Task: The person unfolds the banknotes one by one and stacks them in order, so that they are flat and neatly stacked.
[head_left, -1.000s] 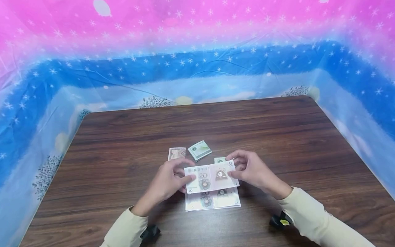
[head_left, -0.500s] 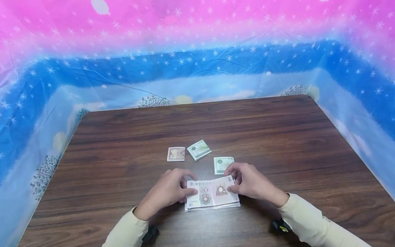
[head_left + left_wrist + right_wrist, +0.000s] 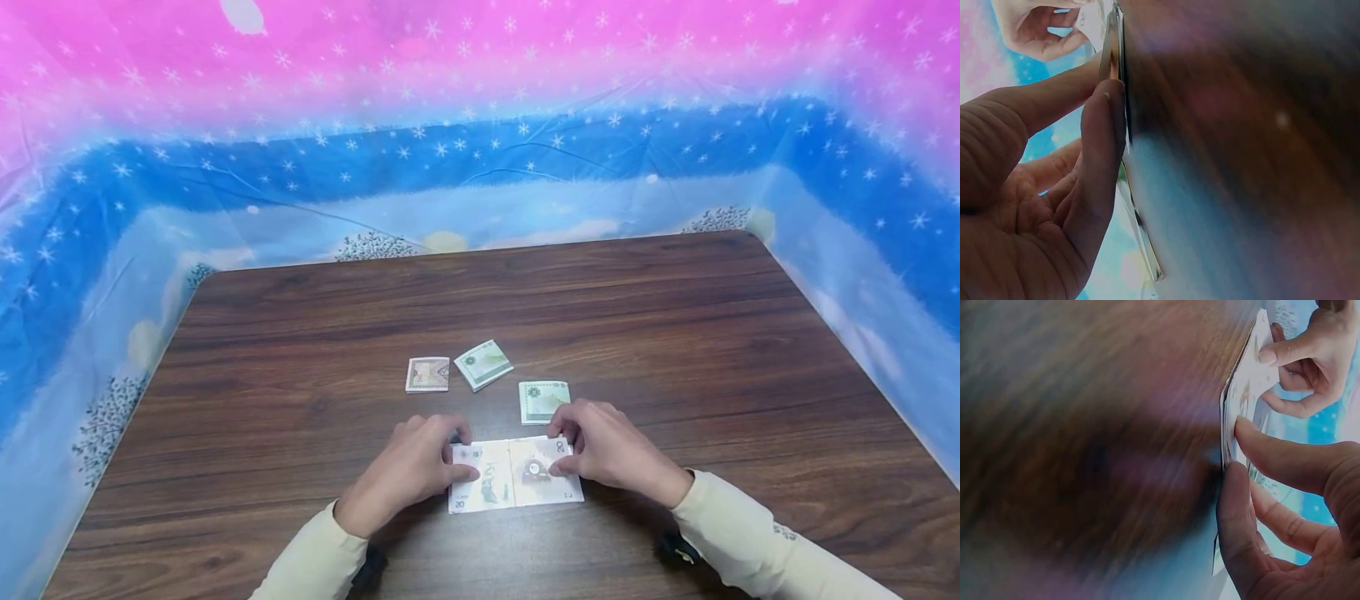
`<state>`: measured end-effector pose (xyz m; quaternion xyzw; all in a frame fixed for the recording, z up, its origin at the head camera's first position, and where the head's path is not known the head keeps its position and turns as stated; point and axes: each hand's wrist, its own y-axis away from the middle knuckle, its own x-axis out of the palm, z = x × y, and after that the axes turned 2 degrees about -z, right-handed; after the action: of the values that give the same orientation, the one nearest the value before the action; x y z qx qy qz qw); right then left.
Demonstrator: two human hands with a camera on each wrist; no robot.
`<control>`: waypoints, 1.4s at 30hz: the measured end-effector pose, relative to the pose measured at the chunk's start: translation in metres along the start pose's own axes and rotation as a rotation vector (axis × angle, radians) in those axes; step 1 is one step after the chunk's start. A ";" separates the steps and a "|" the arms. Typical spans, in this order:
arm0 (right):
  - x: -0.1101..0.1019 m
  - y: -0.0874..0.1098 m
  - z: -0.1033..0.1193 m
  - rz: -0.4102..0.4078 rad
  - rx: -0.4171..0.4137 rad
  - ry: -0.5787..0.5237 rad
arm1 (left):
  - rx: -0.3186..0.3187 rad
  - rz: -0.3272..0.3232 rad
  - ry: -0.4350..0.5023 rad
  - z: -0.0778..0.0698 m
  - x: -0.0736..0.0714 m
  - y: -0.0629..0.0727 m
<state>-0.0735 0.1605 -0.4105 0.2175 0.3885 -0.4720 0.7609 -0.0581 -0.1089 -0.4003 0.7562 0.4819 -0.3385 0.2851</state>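
Note:
A stack of pale banknotes marked 20, with a crease down its middle, lies flat on the table near the front. My left hand pinches its left end, the thumb on top and the fingers at the far and side edges. At the right end my right hand holds it the same way. From the right wrist view, the banknotes show several thin layers at the edge, against the tabletop. Just beyond the right fingers lies a folded green banknote bundle.
A second folded green bundle lies tilted farther back, beside a folded brownish banknote. All of them rest on the dark wooden table. A pink and blue snowflake curtain stands behind the table and along both sides.
The top banknote, held up above the others a second ago, has come down towards me and now lies flush on them. Both hands moved down with it. The green bundle behind became visible.

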 end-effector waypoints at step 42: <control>-0.014 -0.041 -0.029 -0.155 0.180 0.030 | -0.030 -0.132 0.062 0.000 -0.014 -0.004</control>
<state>-0.1244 0.1691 -0.4157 0.2612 0.3717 -0.5592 0.6935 -0.0657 -0.1151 -0.3895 0.7286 0.5442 -0.3260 0.2583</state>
